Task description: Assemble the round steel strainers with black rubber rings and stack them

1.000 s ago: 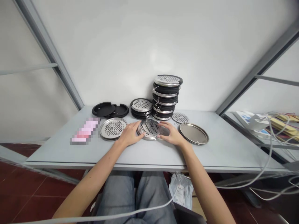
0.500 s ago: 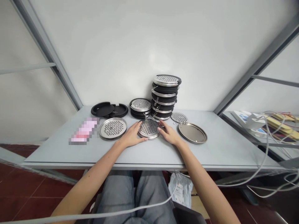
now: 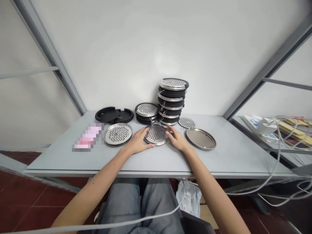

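A round perforated metal disc [image 3: 156, 134] with a silvery rim lies flat on the grey table between my hands. At its left edge is my left hand [image 3: 140, 142], thumb spread from the fingers. My right hand [image 3: 177, 137] rests at its right edge, thumb and fingers also apart. Another perforated disc in a metal rim [image 3: 118, 134] lies to the left. On the right is a shallow metal tray [image 3: 201, 138]. Behind my right hand sits a loose perforated plate [image 3: 187, 122], with a small wire ring [image 3: 182, 129] in front of it.
A tall stack of black and silver discs [image 3: 172, 100] stands behind, beside a shorter stack [image 3: 146, 113]. Black round holders [image 3: 107, 114] lie at the back left, a blurred pink item [image 3: 89, 136] before them. A white cable [image 3: 275, 165] hangs at right.
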The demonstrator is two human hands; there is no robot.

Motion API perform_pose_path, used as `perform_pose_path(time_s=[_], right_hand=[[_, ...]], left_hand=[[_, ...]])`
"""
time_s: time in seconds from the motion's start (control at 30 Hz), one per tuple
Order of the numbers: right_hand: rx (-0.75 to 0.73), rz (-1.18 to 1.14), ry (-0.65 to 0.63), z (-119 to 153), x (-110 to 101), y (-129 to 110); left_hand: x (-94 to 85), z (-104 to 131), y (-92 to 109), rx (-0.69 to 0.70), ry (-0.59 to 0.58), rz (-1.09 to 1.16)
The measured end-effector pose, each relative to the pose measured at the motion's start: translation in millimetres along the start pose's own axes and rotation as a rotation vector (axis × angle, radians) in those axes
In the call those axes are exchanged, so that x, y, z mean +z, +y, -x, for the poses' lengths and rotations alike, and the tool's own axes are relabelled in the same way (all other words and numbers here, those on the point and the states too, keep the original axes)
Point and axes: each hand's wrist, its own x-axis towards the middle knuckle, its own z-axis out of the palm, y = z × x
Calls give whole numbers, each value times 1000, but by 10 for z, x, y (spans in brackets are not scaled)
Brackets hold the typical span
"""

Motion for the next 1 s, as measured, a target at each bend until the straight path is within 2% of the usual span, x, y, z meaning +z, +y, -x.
perform_pose_path(time_s=[0.33, 0.47, 0.67, 0.87, 1.0], right_hand=[[-98, 126, -8, -7, -16, -79], [-106, 149, -15, -13, -5, -55], [-91, 155, -14, -12, 26, -32], [-49, 51, -15, -23, -12, -34], [-33, -94, 58, -29, -89, -45]], left_hand=[[28, 9, -8, -63, -29, -43], [24, 10, 6, -109, -55, -67], [19, 4, 26, -107, -67, -102], [38, -4, 36, -72, 6, -179], [0, -20, 86, -66, 74, -120]])
